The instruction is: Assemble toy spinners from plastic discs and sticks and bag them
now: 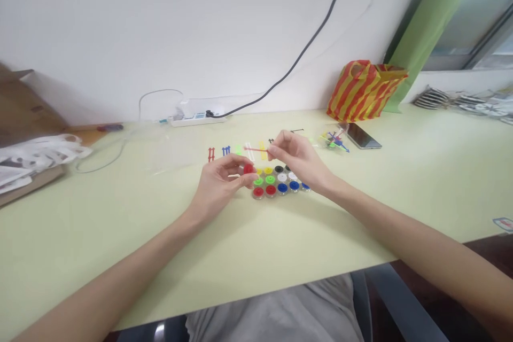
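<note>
here, your left hand (218,180) grips a small round red plastic disc (248,169) between slightly parted thumb and fingers, at the left edge of rows of coloured round plastic discs (282,177) on the pale yellow-green table (248,256). your right hand (294,156), fingertips pinched nearly together, holds one end of a thin red plastic stick (255,149), its other end pointing left.

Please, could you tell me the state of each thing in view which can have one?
Left hand: pinching a red disc.
Right hand: pinching a thin red piece by one end.
Coloured discs: set in rows on the table.
Arrow pieces: lying grouped by colour.
Phone: lying flat, screen looks dark.
Striped bag: standing upright.
Black cable: plugged into the power strip.
</note>
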`<state>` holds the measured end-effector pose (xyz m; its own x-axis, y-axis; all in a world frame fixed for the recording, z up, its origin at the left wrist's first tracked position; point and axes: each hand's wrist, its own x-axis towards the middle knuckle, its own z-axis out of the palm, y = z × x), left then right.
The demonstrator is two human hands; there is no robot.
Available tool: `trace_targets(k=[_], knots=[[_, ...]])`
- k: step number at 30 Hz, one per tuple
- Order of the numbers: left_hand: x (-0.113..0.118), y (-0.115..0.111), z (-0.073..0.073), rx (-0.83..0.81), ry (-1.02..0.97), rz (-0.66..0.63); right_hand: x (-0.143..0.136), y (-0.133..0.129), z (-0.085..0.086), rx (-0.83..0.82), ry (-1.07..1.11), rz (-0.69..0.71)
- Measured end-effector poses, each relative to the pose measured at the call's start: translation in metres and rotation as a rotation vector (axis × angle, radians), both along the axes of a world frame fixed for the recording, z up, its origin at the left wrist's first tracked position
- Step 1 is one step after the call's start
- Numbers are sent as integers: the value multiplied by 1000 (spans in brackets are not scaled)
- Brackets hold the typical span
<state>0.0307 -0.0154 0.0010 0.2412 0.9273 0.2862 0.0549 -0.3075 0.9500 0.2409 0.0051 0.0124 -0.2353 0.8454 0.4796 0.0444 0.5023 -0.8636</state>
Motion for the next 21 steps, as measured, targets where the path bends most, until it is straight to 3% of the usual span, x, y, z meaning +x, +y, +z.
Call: trace_targets(k=[7, 14, 21], knots=[[4, -2, -1, -89, 51, -16, -17, -18, -12, 156, -80, -54], [3, -7, 6, -55, 100, -16, -14, -21, -20, 601, -350, -144], [2, -10, 5, -110, 105, -129, -16, -24, -16, 701, -366, -215]])
